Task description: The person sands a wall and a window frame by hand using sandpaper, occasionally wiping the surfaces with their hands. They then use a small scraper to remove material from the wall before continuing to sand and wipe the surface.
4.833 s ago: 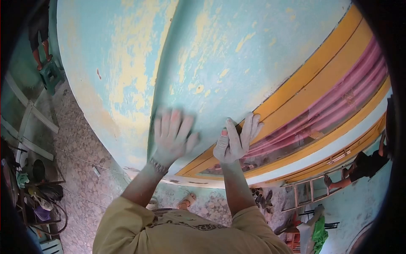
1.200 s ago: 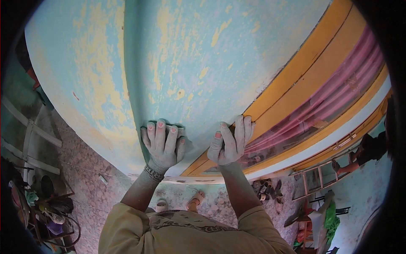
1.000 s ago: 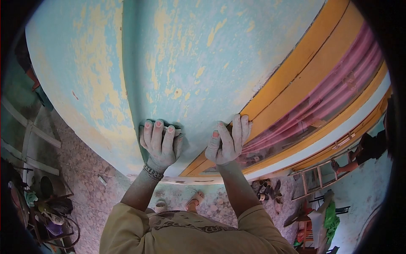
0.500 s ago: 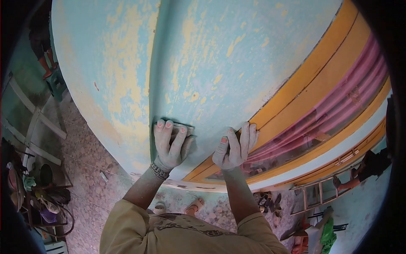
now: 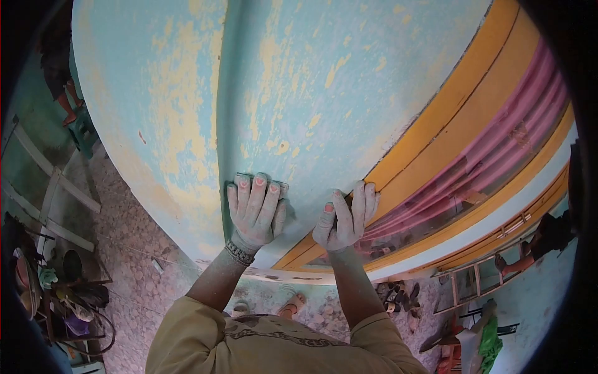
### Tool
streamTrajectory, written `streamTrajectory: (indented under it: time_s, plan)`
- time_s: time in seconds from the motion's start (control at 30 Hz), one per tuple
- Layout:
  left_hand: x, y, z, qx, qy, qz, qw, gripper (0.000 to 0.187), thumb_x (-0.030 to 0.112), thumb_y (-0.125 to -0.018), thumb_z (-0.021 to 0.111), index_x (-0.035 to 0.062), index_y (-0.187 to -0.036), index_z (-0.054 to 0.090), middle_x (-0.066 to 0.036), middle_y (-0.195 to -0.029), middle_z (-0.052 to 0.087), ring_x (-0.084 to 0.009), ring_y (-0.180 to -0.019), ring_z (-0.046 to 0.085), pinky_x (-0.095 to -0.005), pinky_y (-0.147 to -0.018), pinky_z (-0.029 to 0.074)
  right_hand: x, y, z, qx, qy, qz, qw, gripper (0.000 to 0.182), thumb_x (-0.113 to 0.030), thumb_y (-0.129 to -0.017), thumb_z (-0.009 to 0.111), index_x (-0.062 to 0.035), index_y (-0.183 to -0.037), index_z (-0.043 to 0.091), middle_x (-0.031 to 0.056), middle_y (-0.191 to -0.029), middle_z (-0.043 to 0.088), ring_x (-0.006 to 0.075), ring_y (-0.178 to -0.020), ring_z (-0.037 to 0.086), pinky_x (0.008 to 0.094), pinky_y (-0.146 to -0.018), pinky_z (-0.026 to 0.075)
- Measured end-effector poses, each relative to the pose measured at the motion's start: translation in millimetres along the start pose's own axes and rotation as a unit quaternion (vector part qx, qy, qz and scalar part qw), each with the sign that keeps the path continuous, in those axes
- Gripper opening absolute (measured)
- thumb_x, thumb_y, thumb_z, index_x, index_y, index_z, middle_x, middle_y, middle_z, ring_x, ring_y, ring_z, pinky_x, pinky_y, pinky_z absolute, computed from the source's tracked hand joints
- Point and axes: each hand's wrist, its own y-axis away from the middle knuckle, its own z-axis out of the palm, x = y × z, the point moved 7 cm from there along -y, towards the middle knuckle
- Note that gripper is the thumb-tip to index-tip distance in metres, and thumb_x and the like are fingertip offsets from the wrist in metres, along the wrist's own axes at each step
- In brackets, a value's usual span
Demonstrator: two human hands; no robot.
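My left hand (image 5: 254, 212), coated in pale dust and with a bracelet (image 5: 239, 252) at its wrist, presses a thin grey piece of what looks like sandpaper (image 5: 283, 185) against the wall (image 5: 317, 81). Most of that piece is hidden under the fingers. The wall is light blue with worn yellow patches, and a raised vertical edge (image 5: 222, 124) runs beside this hand. To the right, my equally dusty right hand (image 5: 341, 223) rests at the border of the orange window frame (image 5: 430, 140). Its fingers are bent and partly apart, with no held object visible.
Behind the window glass hangs a pink curtain (image 5: 479, 168). At right, another person's leg (image 5: 517, 265) is by a wooden ladder (image 5: 461, 290). Someone else stands on a green stool (image 5: 81, 129) at upper left. Shoes (image 5: 398, 296) and cluttered shelving (image 5: 68, 293) are below.
The fingers of my left hand have straightened and lie flatter over the grey piece. My right hand stays at the frame. The view has shifted slightly.
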Motion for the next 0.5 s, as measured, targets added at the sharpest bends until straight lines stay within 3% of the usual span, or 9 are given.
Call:
streamTrajectory:
  time_s: [0.3, 0.43, 0.5]
  plan:
    - [-0.3, -0.8, -2.1, -0.009, 0.013, -0.006, 1.0, 0.054, 0.021, -0.093, 0.05, -0.0001, -0.142, 0.041, -0.022, -0.152, 0.033, -0.048, -0.142, 0.023, -0.0627, -0.113, 0.015, -1.7, 1.0, -0.4, 0.009, 0.001, 0.018, 1.0, 0.025, -0.018, -0.092, 0.053, -0.0005, -0.107, 0.064, 0.029, -0.129, 0.055, 0.0436, -0.132, 0.042, 0.0532, -0.114, 0.021]
    - [-1.9, -0.7, -2.5, -0.004, 0.008, 0.0, 1.0, 0.054, 0.022, -0.094, 0.046, -0.0003, -0.142, 0.041, -0.022, -0.152, 0.033, -0.0475, -0.142, 0.023, -0.0623, -0.113, 0.014, -2.6, 1.8, -0.7, 0.029, 0.004, 0.049, 0.998, 0.026, -0.018, -0.088, 0.054, -0.007, -0.106, 0.07, 0.0226, -0.128, 0.059, 0.0361, -0.132, 0.044, 0.0491, -0.115, 0.021]
    - [-2.2, 2.5, -1.5, -0.005, 0.003, -0.002, 1.0, 0.053, 0.024, -0.095, 0.044, -0.0001, -0.142, 0.041, -0.021, -0.152, 0.033, -0.0471, -0.142, 0.023, -0.0623, -0.114, 0.014, -3.3, 2.4, -0.5, 0.024, 0.007, 0.055, 0.998, 0.028, -0.02, -0.09, 0.053, -0.0066, -0.109, 0.069, 0.0226, -0.129, 0.058, 0.0363, -0.133, 0.044, 0.0491, -0.115, 0.021]
